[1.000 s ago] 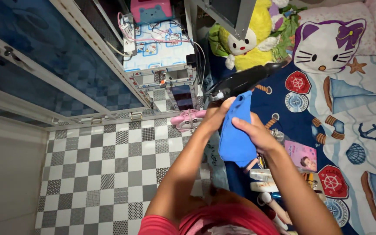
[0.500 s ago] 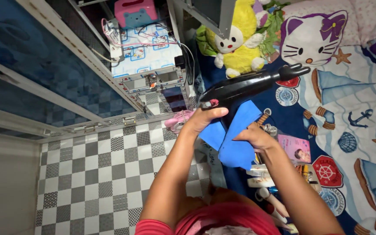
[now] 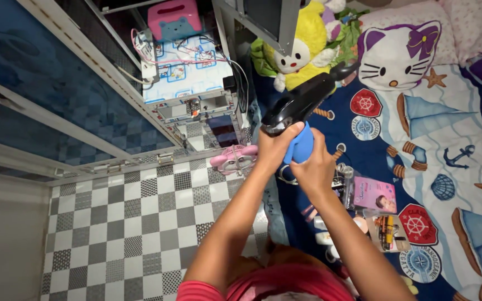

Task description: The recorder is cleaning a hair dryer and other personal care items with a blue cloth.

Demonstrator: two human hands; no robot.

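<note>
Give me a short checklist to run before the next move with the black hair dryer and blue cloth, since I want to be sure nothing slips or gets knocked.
1. Left hand has a firm hold on the black hair dryer: ok, fingers wrap its lower end.
2. Right hand holds the blue cloth: ok, bunched against the dryer's handle.
3. Dryer nozzle clear of the yellow plush toy: cannot tell, they overlap in the head view.
4. Dryer's cord free of tangles: cannot tell, cord not clearly visible.
5. Small items on the nautical bedsheet below the hands, such as the pink box, out of the way: not ok, they lie right under the forearms.
</note>
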